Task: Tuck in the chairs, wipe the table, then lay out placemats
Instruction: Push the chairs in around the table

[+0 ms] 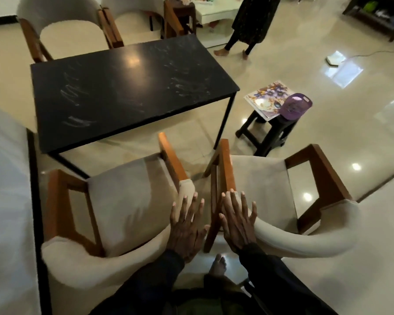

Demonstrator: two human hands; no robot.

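A black table [127,87] with pale smear marks on its top stands ahead of me. Two cream chairs with wooden arms are pulled out on my side: the left chair [121,201] and the right chair [266,192]. My left hand [187,226] lies flat with spread fingers on the left chair's backrest end. My right hand [237,221] lies flat on the right chair's backrest end. Two more chairs [68,28] stand at the table's far side. Floral placemats [268,98] lie on a small dark stool.
A purple spray bottle [296,105] sits on the black stool [268,133] right of the table. A person stands at the back [250,23]. A white surface with a dark edge [7,178] lies on my left. My bare foot [218,267] shows between the chairs.
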